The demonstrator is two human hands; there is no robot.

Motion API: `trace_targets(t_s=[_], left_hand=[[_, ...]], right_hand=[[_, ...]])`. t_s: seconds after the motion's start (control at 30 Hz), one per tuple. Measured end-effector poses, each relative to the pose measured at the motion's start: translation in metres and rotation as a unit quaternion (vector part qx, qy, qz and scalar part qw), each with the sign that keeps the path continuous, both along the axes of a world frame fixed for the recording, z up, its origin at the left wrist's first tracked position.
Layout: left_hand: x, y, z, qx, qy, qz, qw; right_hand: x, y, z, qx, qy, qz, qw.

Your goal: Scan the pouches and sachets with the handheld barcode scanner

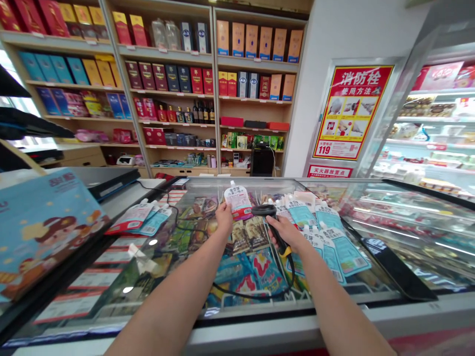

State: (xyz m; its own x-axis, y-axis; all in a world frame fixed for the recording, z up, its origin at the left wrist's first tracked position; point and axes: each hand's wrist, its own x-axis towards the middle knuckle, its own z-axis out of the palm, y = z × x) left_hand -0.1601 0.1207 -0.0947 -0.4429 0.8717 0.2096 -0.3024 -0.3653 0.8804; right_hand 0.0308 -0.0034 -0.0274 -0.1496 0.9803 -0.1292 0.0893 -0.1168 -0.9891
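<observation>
My left hand [223, 216] is closed on a white and pink spouted drink pouch [238, 200], held upright over the glass lid of a chest freezer [389, 212]. My right hand [285, 231] grips a black handheld barcode scanner [267, 211] with a yellow trim; its head sits just right of the pouch. The scanner's black cable [256, 291] loops down across the glass. A row of several teal and white pouches [334, 242] lies on the lid to the right of my right hand. A few more pouches [143, 217] lie to the left.
Frozen goods show under the glass. A blue cartoon-printed carton [40, 222] stands at the near left. Shelves of boxed bottles [193, 79] fill the back wall. A red fire-hydrant poster [351, 111] hangs at right beside an open chiller [434, 128]. A black panel [397, 267] lies on the lid.
</observation>
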Motion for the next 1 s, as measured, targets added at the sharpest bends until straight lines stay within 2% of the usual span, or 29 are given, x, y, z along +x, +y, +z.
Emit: trace_targets(t_s=[0.33, 0.7, 0.87, 1.0], left_hand=[[0.003, 0.001, 0.001, -0.028, -0.023, -0.023, 0.999], [0.002, -0.008, 0.004, -0.030, 0.026, -0.004, 0.999], [-0.022, -0.016, 0.019, -0.042, 0.076, 0.000, 0.996], [-0.067, -0.026, 0.033, -0.053, 0.129, 0.049, 0.989]], right_hand=[[-0.001, -0.004, 0.001, -0.015, -0.012, 0.008, 1.000], [-0.005, -0.005, -0.001, -0.031, 0.003, 0.010, 0.999], [-0.027, -0.006, 0.001, -0.040, 0.045, 0.043, 0.997], [-0.063, -0.006, 0.007, -0.047, 0.048, 0.088, 0.994]])
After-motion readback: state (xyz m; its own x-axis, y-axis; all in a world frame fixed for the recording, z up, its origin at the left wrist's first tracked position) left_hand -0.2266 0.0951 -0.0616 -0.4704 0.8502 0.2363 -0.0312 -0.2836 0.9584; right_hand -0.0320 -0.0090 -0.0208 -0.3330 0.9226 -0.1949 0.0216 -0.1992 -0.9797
